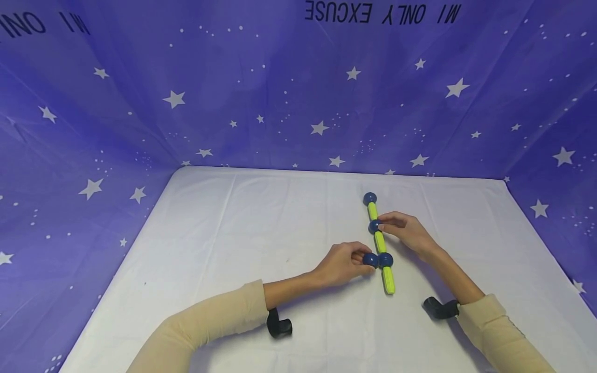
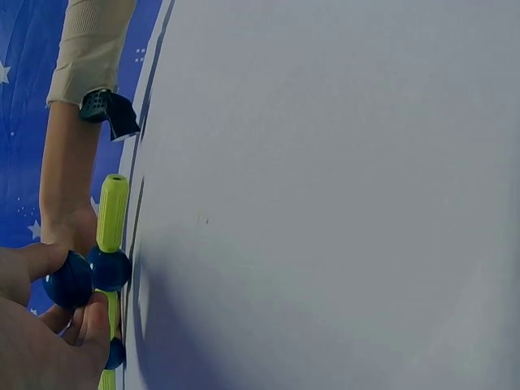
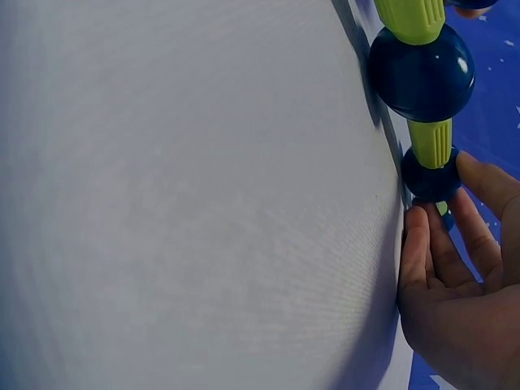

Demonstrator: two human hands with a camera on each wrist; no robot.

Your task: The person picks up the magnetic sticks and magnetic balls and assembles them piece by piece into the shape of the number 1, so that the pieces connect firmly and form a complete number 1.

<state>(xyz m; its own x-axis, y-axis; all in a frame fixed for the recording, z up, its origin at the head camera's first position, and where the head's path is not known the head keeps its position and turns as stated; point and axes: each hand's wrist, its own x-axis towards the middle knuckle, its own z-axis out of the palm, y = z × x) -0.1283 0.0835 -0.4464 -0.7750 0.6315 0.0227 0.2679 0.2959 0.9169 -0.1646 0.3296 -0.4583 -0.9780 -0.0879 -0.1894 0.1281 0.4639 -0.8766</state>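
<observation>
A chain of yellow-green ridged rods (image 1: 389, 280) and dark blue balls (image 1: 370, 198) lies on the white table, running away from the viewer. My left hand (image 1: 342, 263) pinches a separate blue ball (image 1: 370, 259) between thumb and fingers. That ball sits beside the chain's nearest ball (image 1: 385, 260); in the left wrist view the held ball (image 2: 68, 280) appears against it, though contact is hard to tell. With thumb and fingers, my right hand (image 1: 410, 234) grips the chain's middle ball (image 3: 431, 174). The nearest rod's end (image 2: 114, 213) is free.
White cloth covers the table (image 1: 261, 217). A purple star-printed curtain (image 1: 261, 93) stands behind it and at both sides. Black wrist-worn devices (image 1: 280, 325) hang at both sleeve cuffs, close to the tabletop.
</observation>
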